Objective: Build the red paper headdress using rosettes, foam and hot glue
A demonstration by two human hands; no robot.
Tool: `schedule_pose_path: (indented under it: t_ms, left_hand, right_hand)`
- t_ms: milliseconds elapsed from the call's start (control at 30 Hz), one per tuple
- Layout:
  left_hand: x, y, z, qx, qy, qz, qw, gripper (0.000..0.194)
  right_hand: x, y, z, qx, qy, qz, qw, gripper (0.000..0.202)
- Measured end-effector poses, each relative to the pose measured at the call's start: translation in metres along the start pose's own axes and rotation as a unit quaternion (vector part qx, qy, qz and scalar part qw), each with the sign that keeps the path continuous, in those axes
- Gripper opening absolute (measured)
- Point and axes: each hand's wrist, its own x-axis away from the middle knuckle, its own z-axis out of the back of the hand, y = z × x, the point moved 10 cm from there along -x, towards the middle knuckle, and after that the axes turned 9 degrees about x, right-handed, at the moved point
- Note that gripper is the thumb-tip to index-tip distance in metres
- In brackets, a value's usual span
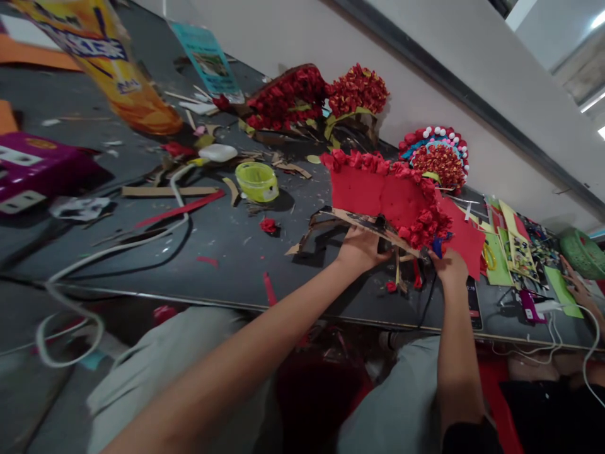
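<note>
A red cardboard craft piece (363,192), edged with crumpled red paper flowers, stands tilted over the table. My left hand (362,249) reaches under its brown lower edge, thumb and fingers closed on the cardboard. At the piece's right lower corner, my right hand (450,266) is closed around something mostly hidden; a small blue part (438,246) shows at its fingertips. A black cord runs down beside that hand. Loose red paper flowers (268,226) lie on the table, and a red paper sheet (463,236) is behind my right hand.
Along the wall stand flower-covered pieces (359,91) and a beaded round headdress (437,157). A yellow-green tape roll (256,181), orange drink bottle (118,69), purple power strip (42,170) and white cable (113,249) are left. A phone (474,304) and another person's hand (576,284) are right.
</note>
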Motion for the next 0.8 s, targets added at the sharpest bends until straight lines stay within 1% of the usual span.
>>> schedule_pose_path:
  t_ms: [133,233,333,500,633,800]
  left_hand:
    - [-0.001,0.004,0.005,-0.015,0.010,-0.017,1.000,0.061]
    - [-0.001,0.006,0.010,-0.018,0.018,-0.016,1.000,0.062]
    - [-0.001,0.006,0.011,-0.017,0.020,-0.016,1.000,0.057]
    - [-0.001,0.008,0.009,-0.014,0.020,-0.035,0.999,0.034]
    - [-0.001,0.008,0.008,-0.008,0.026,-0.039,0.999,0.034]
    - [-0.002,0.004,0.010,0.016,0.044,-0.028,0.999,0.035]
  right_hand:
    - [-0.005,0.000,-0.012,-0.015,-0.003,-0.006,1.000,0.045]
    - [-0.006,0.004,-0.010,-0.048,0.017,-0.018,0.999,0.044]
    - [-0.003,0.013,-0.002,-0.097,0.055,-0.040,0.993,0.044]
    - [0.006,0.025,0.010,-0.191,0.120,-0.051,0.973,0.047]
    - [0.010,0.026,0.012,-0.247,0.148,-0.039,0.957,0.050]
    - [0.010,0.024,0.008,-0.282,0.152,-0.032,0.947,0.050]
